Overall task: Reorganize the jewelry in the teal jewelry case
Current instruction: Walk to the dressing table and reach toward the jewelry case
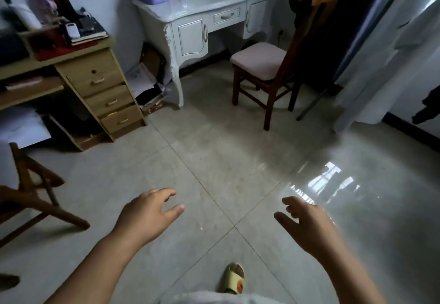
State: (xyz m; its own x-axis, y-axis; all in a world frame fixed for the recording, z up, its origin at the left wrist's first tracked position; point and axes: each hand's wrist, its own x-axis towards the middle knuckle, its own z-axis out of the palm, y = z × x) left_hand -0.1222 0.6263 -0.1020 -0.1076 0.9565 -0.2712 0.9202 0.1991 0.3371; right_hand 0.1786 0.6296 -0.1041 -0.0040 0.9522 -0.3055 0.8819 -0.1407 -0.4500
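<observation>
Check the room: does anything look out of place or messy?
Yes: loose papers and books lie heaped untidily on the floor between the wooden drawer unit and the white dressing table. No teal case shows.

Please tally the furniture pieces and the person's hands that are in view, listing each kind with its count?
Desks: 2, the white dressing table and the wooden desk
Chairs: 2, the pink-cushioned chair and the wooden chair
Hands: 2, left hand and right hand
Total: 6
</observation>
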